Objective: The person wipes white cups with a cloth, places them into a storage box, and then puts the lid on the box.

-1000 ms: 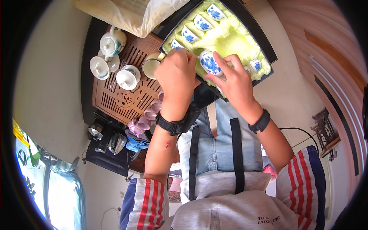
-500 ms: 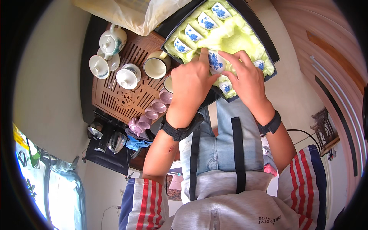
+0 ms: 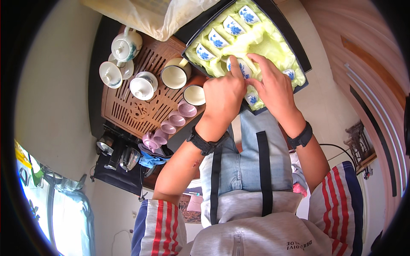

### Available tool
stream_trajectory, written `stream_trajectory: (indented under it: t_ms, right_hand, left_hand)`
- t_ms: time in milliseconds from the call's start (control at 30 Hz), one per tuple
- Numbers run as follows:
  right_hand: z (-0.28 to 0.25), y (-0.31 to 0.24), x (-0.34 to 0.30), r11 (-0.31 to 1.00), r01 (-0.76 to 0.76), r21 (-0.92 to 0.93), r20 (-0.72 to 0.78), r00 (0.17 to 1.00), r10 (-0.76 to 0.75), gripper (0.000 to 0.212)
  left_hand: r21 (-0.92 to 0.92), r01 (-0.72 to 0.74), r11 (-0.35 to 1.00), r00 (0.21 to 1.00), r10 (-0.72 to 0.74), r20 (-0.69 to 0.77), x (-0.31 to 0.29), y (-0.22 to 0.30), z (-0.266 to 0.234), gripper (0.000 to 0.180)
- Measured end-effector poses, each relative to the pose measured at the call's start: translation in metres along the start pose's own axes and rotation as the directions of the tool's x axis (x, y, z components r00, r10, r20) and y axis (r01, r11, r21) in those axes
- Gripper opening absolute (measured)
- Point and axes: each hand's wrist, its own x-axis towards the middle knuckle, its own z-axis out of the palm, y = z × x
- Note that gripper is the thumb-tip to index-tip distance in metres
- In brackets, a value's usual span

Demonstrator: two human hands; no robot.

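Note:
My left hand (image 3: 223, 94) and my right hand (image 3: 276, 87) meet over a gift box lined with pale yellow-green satin (image 3: 273, 49). Between them a rounded white porcelain piece with a blue flower (image 3: 244, 69) sits low in the lining; its full shape is hidden. The left index finger reaches along its left side, the other fingers curled. Right thumb and fingers bracket its right side. Small white cups with blue flowers, such as one cup (image 3: 233, 27), line the box's left side. Close to the right hand are another small cup (image 3: 289, 74) and one more (image 3: 252, 99).
Left of the box, a slatted wooden tea tray (image 3: 124, 104) carries a white teapot (image 3: 127, 46), a lidded bowl (image 3: 143, 86), two cream mugs (image 3: 174, 77) and several small purple cups (image 3: 168, 126). A translucent cloth or plastic sheet (image 3: 158, 19) hangs at the far edge.
The porcelain piece has sunk lower into the lining. My left hand has shifted right, uncovering more of the second cream mug. The right hand has barely moved.

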Motion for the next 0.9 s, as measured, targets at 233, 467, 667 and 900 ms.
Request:
stream_trajectory:
  t_ms: [233,467,667,900]
  right_hand:
    - [-0.001,0.008,0.006,0.999,0.01,-0.044,0.059,0.998,-0.007,0.052]
    - [-0.017,0.005,0.014,0.976,-0.206,0.072,0.279,0.944,0.179,0.047]
    - [-0.001,0.01,0.012,0.998,-0.049,-0.035,0.157,0.986,0.054,0.05]
    - [-0.012,0.008,0.018,0.978,-0.188,0.084,0.259,0.952,0.161,0.048]
  left_hand:
    - [-0.007,-0.155,0.988,0.982,0.155,0.108,0.016,-0.018,-0.025,0.061]
    - [-0.122,-0.12,0.985,0.993,0.12,-0.006,0.008,-0.045,-0.049,0.04]
    - [-0.049,-0.014,0.999,1.0,0.014,-0.007,-0.009,-0.016,-0.019,0.055]
    - [-0.191,0.099,0.976,0.995,-0.098,0.015,0.0,-0.004,-0.016,0.071]
